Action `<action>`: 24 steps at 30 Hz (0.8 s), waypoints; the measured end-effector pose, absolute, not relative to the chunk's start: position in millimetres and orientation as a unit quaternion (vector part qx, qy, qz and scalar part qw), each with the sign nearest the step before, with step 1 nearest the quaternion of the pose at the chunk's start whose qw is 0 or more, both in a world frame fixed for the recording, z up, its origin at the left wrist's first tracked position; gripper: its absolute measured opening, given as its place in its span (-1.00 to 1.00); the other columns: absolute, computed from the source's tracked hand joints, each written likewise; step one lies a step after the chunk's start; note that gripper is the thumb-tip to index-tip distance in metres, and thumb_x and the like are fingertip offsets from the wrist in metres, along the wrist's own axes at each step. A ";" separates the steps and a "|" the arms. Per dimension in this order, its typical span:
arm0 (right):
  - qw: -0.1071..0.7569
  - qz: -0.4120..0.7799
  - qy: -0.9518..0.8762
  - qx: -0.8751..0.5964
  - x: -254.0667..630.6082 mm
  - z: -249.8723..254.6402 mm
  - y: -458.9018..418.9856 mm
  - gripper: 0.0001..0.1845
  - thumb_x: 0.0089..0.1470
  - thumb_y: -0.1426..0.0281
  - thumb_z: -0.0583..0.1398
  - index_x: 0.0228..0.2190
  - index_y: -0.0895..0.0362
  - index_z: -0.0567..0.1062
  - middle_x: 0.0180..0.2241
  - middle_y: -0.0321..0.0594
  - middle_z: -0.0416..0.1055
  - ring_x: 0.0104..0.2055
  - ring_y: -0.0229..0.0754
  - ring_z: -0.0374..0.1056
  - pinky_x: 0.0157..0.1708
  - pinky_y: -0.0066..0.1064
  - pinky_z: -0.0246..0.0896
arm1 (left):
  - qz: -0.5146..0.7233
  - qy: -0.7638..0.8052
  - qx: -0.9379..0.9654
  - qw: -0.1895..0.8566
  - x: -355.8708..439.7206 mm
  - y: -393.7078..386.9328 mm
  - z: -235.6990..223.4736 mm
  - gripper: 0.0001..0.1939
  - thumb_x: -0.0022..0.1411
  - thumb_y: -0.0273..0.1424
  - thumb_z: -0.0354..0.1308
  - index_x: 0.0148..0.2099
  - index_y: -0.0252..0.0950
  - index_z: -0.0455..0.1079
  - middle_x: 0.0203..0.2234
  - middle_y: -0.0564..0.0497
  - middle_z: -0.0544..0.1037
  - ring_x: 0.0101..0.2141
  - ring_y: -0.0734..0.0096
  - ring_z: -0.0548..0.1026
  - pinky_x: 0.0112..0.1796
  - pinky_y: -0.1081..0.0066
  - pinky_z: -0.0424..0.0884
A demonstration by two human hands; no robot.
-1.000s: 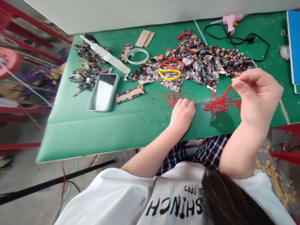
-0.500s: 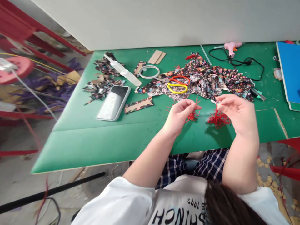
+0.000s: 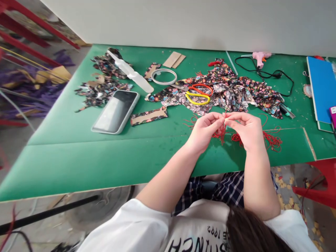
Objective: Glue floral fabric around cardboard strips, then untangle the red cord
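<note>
My left hand (image 3: 206, 129) pinches red string (image 3: 222, 136), with strands hanging below its fingertips. Fingertip to fingertip with it, my right hand (image 3: 244, 126) is closed in a pinch on the same string. A tangle of red string (image 3: 273, 140) lies on the green table to the right of my right hand, and more loose ends show left of my left hand. Just beyond both hands, scissors (image 3: 198, 94) with one red and one yellow handle rest on crumpled dark floral fabric (image 3: 236, 89).
A phone (image 3: 115, 112), a floral-edged cardboard strip (image 3: 149, 116), a white ring (image 3: 164, 76) and fabric scraps (image 3: 97, 92) lie left on the green table (image 3: 78, 157). A pink glue gun (image 3: 260, 57) with a black cord sits at the back right, near a blue board (image 3: 322, 91).
My right hand has moved left to meet my left hand, leaving a red string tangle on the table to its right. The head view has shifted slightly.
</note>
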State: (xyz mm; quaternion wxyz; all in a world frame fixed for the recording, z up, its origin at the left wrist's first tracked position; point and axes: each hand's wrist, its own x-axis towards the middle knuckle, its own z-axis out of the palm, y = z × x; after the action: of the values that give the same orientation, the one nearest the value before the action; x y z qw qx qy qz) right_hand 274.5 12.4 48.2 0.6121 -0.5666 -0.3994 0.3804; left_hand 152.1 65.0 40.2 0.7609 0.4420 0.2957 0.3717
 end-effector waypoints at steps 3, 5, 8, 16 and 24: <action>0.612 0.364 -0.410 -0.570 273.7 47.8 12.6 -0.93 -0.20 0.36 0.35 -0.56 0.03 0.55 -0.40 -0.35 0.57 -0.26 -0.23 0.49 -0.06 -0.23 0.36 | 0.359 0.299 0.451 0.761 151.3 64.6 40.0 -0.62 -0.13 -0.16 0.40 -0.44 -0.33 0.38 -0.66 0.15 0.39 -0.64 0.67 0.24 -0.60 0.59 0.11; 0.612 0.352 -0.416 -0.573 273.5 47.1 12.6 -0.91 -0.20 0.34 0.36 -0.55 0.04 0.55 -0.41 -0.34 0.57 -0.28 -0.23 0.48 -0.08 -0.23 0.36 | 0.356 0.298 0.451 0.762 150.7 63.9 41.3 -0.63 -0.14 -0.17 0.41 -0.43 -0.33 0.39 -0.67 0.18 0.35 -0.66 0.70 0.18 -0.64 0.60 0.02; 0.612 0.338 -0.422 -0.577 273.7 46.3 12.4 -0.90 -0.19 0.32 0.35 -0.55 0.04 0.54 -0.42 -0.34 0.55 -0.29 -0.24 0.47 -0.10 -0.25 0.37 | 0.352 0.305 0.453 0.760 149.1 62.9 44.2 -0.65 -0.13 -0.18 0.40 -0.46 -0.33 0.40 -0.69 0.18 0.32 -0.69 0.72 0.10 -0.67 0.58 -0.08; 0.625 0.321 -0.429 -0.568 273.4 47.0 12.4 -0.90 -0.18 0.32 0.35 -0.55 0.03 0.54 -0.44 -0.37 0.55 -0.30 -0.26 0.45 -0.14 -0.29 0.36 | 0.374 0.328 0.469 0.730 146.7 61.9 45.9 -0.67 -0.16 -0.14 0.41 -0.50 -0.31 0.52 -0.73 0.17 0.30 -0.67 0.70 0.09 -0.64 0.55 -0.05; 0.631 0.296 -0.469 -0.542 271.0 49.6 11.6 -0.94 -0.15 0.39 0.34 -0.55 0.00 0.55 -0.43 -0.39 0.55 -0.25 -0.27 0.44 -0.11 -0.30 0.36 | 0.369 0.310 0.433 0.762 148.4 62.1 44.8 -0.69 -0.23 -0.16 0.45 -0.48 -0.26 0.55 -0.72 0.19 0.31 -0.67 0.73 0.08 -0.64 0.57 0.00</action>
State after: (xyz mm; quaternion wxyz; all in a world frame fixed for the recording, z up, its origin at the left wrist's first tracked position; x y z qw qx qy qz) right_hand 271.0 11.6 49.6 0.6313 -0.5424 -0.4687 0.2960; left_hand 148.4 62.1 44.8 0.7617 0.4329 0.3104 0.3690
